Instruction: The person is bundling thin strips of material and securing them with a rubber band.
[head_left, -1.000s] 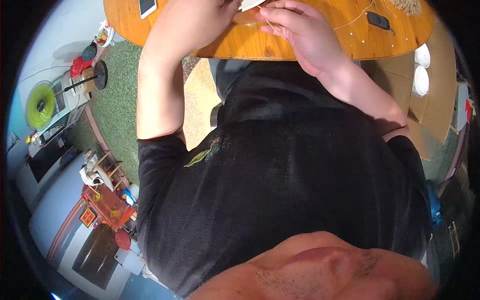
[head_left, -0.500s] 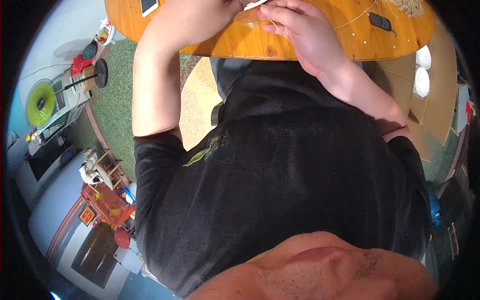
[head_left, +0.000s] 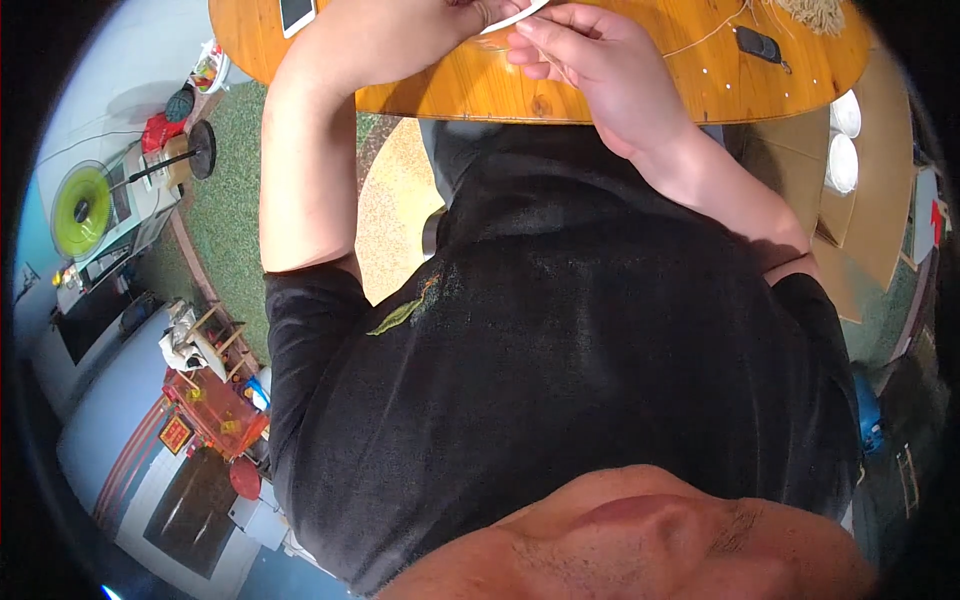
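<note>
Both hands meet at the top edge of the view over a round wooden table [head_left: 620, 95]: the right hand [head_left: 590, 70] has its fingers curled on a thin white strip [head_left: 512, 17], while the left hand [head_left: 440, 20] touches the strip's other end, its grip cut off so I cannot tell how closed it is. Farther right on the table lie a dark key fob [head_left: 760, 45] and a tan fibre bundle [head_left: 815, 12]; two white bowls [head_left: 843, 140] sit beside it, their contents too small to tell

Both hands meet at the top edge over a wooden table [head_left: 640, 95]: the left hand [head_left: 440, 20] and right hand [head_left: 590, 60] pinch a thin white strip [head_left: 510, 17]. A phone [head_left: 297, 12] and a dark key fob [head_left: 758, 44] lie on the table, well apart
</note>
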